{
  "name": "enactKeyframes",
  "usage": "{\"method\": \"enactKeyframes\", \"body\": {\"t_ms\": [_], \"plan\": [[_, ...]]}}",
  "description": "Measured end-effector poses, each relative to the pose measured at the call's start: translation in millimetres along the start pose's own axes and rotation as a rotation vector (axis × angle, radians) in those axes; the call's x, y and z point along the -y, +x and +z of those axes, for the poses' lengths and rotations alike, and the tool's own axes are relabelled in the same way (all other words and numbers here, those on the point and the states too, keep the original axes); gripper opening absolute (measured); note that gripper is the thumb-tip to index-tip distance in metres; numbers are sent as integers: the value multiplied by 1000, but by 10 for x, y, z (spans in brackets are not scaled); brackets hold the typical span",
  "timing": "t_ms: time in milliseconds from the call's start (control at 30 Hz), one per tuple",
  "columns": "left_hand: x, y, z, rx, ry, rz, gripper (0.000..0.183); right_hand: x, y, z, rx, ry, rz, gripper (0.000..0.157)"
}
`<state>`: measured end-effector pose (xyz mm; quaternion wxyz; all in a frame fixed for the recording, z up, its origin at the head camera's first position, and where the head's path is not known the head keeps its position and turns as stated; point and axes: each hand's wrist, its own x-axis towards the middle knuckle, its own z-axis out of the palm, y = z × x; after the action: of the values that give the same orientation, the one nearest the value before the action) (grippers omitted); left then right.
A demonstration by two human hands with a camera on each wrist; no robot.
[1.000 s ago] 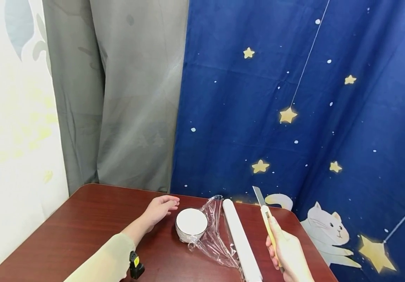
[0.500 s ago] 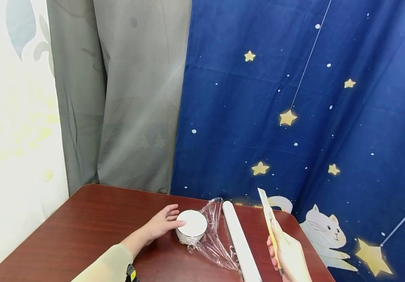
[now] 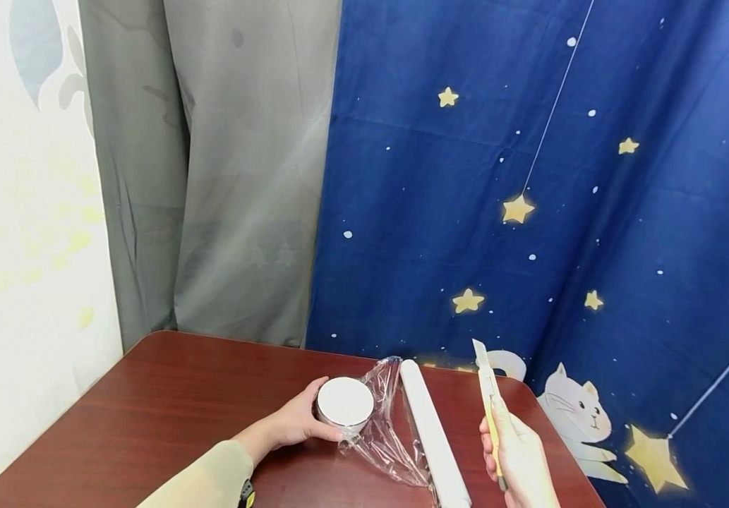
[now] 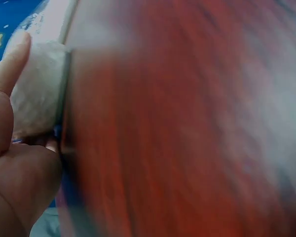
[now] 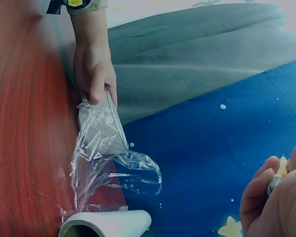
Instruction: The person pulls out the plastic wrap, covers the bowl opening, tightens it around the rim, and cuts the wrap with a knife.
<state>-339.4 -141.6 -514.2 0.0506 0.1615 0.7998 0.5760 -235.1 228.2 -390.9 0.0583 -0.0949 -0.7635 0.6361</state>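
Note:
A round white bowl (image 3: 345, 401) with a thin dark rim stands on the table, cling film clinging to its side. My left hand (image 3: 297, 422) grips it from the left, thumb at the near side and fingers round the far side. In the left wrist view the thumb lies along the film-covered wall of the bowl (image 4: 37, 94). Crumpled cling film (image 3: 386, 444) stretches from the bowl to a white roll (image 3: 432, 434) on its right. Farther right, my right hand (image 3: 519, 451) holds a yellow utility knife (image 3: 488, 395), its blade out and pointing up.
The dark red wooden table (image 3: 199, 395) has its far edge close behind the bowl and roll. A grey curtain (image 3: 243, 176) and a blue starry curtain (image 3: 415, 212) hang behind it. A pale patterned curtain (image 3: 27, 247) hangs at the left.
My left hand has moved right from beside the bowl and now grips its side. The right hand, still holding the utility knife, has shifted only slightly.

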Motion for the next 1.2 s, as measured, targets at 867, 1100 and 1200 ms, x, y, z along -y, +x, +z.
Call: {"method": "enactKeyframes", "body": {"t_ms": [867, 1100, 1200], "plan": [[75, 21, -5, 18, -61, 63, 102, -131, 56, 106, 126, 176, -127, 43], [60, 0, -9, 21, -68, 69, 102, -221, 59, 138, 163, 170, -204, 39], [58, -6, -24, 17, -67, 66, 102, -229, 61, 145, 173, 163, -227, 37]]}}
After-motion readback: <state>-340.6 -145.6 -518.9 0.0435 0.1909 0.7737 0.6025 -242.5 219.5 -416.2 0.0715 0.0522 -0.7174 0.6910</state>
